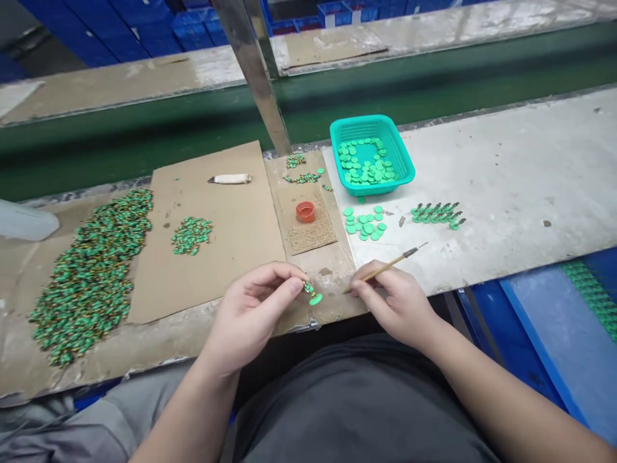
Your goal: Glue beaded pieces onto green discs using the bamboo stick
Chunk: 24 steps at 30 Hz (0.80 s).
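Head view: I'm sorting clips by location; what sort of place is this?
Probably a factory or workshop: a large heap of green pieces, a teal basket of green discs, and blue bins behind.

Long, pale, scuffed worktable [511,173]; dark green strip [434,83] runs along its far edge. Shiny metal post [255,71] (leaning in this view) crosses it. Beyond: worn light-brown ledge [434,33], glossy with light; blue plastic bins [113,29] behind.

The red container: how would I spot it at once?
On the long workbench, find the teal basket. To its left, slightly nearer the camera, lies a speckled brown board. The round, open red container sits on it, its colour unlike the green discs nearby.
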Each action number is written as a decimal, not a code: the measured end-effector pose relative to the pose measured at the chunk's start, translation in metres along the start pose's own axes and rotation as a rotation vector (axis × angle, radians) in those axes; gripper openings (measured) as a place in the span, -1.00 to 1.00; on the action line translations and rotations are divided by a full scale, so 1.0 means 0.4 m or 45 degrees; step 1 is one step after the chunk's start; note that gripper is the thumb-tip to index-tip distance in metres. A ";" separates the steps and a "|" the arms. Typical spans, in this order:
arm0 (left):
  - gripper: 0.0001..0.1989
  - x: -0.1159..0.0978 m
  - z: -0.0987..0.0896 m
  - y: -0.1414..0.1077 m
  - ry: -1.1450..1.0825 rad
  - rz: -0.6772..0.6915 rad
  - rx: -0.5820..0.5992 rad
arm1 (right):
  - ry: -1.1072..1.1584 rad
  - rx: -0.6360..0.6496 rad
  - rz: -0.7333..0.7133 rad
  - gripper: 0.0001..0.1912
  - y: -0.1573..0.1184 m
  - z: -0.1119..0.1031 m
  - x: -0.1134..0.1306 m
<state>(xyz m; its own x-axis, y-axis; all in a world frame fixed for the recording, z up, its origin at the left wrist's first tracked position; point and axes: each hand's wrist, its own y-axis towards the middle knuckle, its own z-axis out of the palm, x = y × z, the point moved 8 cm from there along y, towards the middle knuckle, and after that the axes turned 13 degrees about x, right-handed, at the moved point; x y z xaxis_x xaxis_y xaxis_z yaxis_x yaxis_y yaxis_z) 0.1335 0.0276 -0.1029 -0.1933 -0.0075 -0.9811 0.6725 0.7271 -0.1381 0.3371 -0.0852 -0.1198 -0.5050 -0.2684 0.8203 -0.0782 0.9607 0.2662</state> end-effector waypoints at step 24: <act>-0.64 -0.099 0.235 0.273 0.828 0.504 0.284 | 0.061 -0.249 0.070 -0.85 -0.131 -0.099 -0.027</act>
<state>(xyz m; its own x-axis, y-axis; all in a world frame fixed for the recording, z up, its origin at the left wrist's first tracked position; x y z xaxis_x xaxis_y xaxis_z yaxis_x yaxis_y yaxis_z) 0.2818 0.0427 -0.0919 -0.2423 0.6757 -0.6962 0.8925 0.4366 0.1131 0.3806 -0.1354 -0.1224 -0.4624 -0.2235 0.8580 0.1187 0.9434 0.3098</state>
